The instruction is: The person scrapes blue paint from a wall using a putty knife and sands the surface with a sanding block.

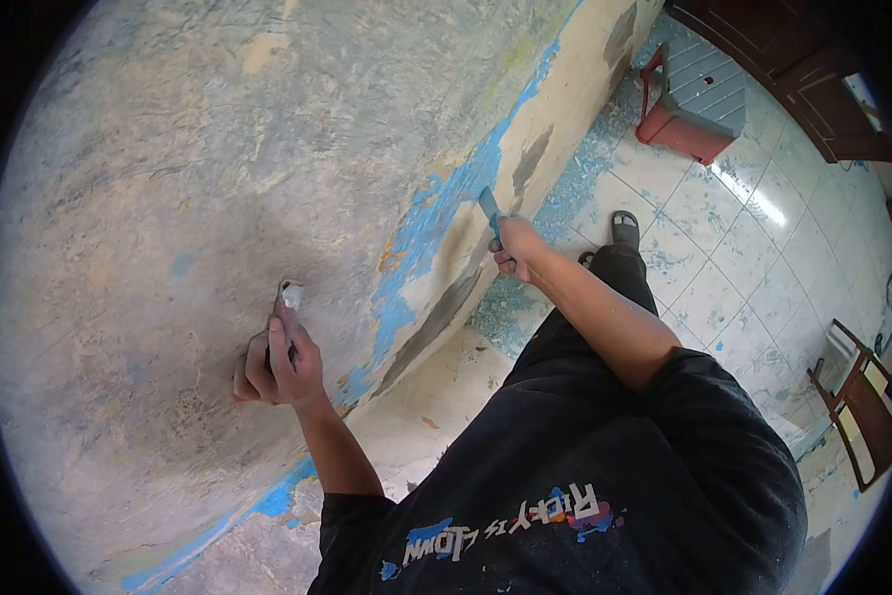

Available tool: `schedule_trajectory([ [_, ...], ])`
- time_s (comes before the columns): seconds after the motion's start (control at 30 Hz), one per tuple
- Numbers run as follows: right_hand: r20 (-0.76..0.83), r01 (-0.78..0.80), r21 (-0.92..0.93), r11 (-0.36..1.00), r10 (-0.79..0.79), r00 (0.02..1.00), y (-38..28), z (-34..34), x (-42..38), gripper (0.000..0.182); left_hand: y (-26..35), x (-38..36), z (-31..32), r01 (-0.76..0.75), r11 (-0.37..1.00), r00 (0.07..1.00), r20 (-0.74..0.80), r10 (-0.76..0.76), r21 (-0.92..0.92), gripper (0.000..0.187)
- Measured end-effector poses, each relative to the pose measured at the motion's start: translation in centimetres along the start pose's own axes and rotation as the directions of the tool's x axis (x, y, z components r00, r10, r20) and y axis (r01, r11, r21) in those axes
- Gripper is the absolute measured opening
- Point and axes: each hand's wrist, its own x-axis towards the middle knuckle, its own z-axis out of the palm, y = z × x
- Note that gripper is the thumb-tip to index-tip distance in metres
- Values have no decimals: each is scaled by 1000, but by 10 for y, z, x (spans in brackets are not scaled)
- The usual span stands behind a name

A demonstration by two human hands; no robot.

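A scraper with a teal handle [495,224] is gripped in my right hand [517,250], and its blade rests at the blue paint strip [456,198] on the wall. Farther left, my left hand [285,362] is closed around a small dark tool [283,315] with a pale, whitish tip, held against or close to the bare grey wall [168,198]. Its exact kind is unclear. Along the blue strip the paint is ragged, with cream and grey patches beside it.
A grey and red step stool [704,94] stands on the tiled floor [733,238] at the upper right. Blue paint flakes [585,188] lie along the wall's foot. A brown wooden chair [867,416] is at the right edge, and dark wooden doors [788,50] are at the top right.
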Motion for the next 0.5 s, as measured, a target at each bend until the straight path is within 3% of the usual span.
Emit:
schedule_trajectory([
  [0.1, 45, -14, -12, 1000, 14, 999, 2, 7, -15, 19, 2, 5, 0, 0, 1000, 1000, -3, 0, -10, 26],
  [0.3, 21, -69, -23, 997, 69, 997, 7, -9, 26, 17, 1, 3, -1, 21, 1000, 1000, -7, -21, -21, 24],
  [0.4, 55, -18, -90, 996, 23, 998, 4, 8, -14, 18, -2, -2, -2, 14, 999, 1000, 13, -14, -37, 24],
  [0.5, 41, -30, -119, 992, 35, 999, 0, -1, -4, 18, -2, 0, -4, 8, 999, 999, 32, -7, -50, 25],
])
